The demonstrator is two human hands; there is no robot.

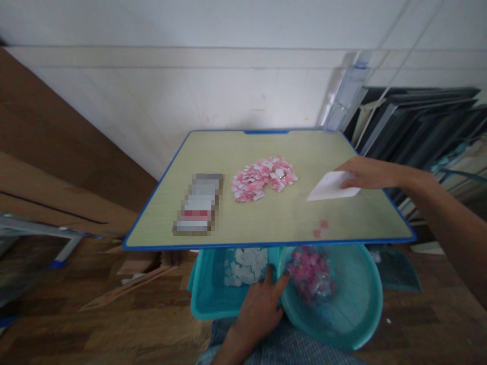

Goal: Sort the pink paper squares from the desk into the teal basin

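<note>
My right hand (359, 172) is closed on a white card (332, 185), held low over the right side of the blue-edged folding table (205, 147). A few pink pieces (321, 228) lie by the table's front edge, nearer me than the card. Farther left is a pile of small pink and white pieces (254, 180). Below the front edge, my left hand (262, 299) grips the near-left rim of a round turquoise basket (371, 299), its fingers partly hidden. Pink pieces in clear wrapping (310, 271) lie inside. Left of it, a rectangular turquoise basin (213, 299) holds small white pieces (247, 266).
A blurred-out phone-like object (200, 203) lies on the table's left side. A clear plastic bottle (348, 91) stands at the back right corner against the wall. Dark flat panels (418, 121) lean at right. Cardboard (57, 126) and a metal frame (68, 248) are at left.
</note>
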